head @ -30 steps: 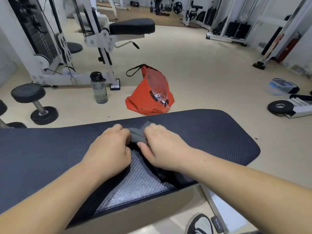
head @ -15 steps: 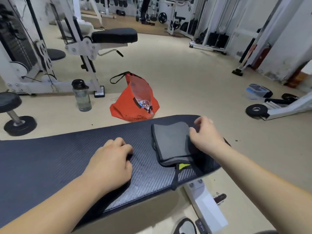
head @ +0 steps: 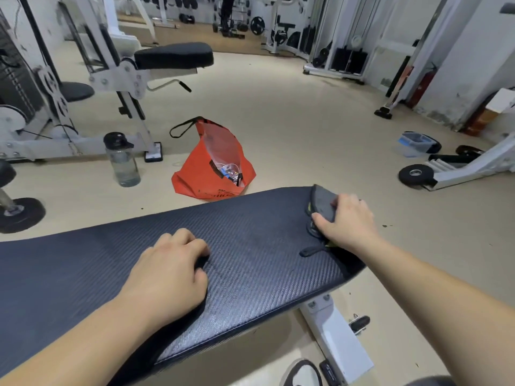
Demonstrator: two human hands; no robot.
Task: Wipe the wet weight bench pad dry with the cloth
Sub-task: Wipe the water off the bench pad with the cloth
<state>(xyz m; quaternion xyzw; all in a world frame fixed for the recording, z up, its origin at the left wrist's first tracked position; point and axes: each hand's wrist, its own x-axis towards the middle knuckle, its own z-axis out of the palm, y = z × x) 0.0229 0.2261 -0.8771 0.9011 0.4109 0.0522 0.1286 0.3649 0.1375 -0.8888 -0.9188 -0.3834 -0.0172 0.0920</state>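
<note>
right grip [head: 345, 221] clutching dark cloth [head: 323, 201] at desk [head: 250, 238] right end | left grip [head: 170, 271] loosely curled, holding nothing, resting mid-desk | cloth bunched

One cloth [head: 323, 202], one bench pad [head: 250, 240], two hands [head: 167, 277] [head: 348, 222]

A red bag [head: 207, 176] sits open on the floor. Just left of it stands a clear bottle [head: 122, 161] with a black cap. Behind the bag is a white machine with a black seat [head: 174, 55]. Far right of the bag lie a black plate [head: 415, 174] and a lidded box [head: 414, 142].
</note>
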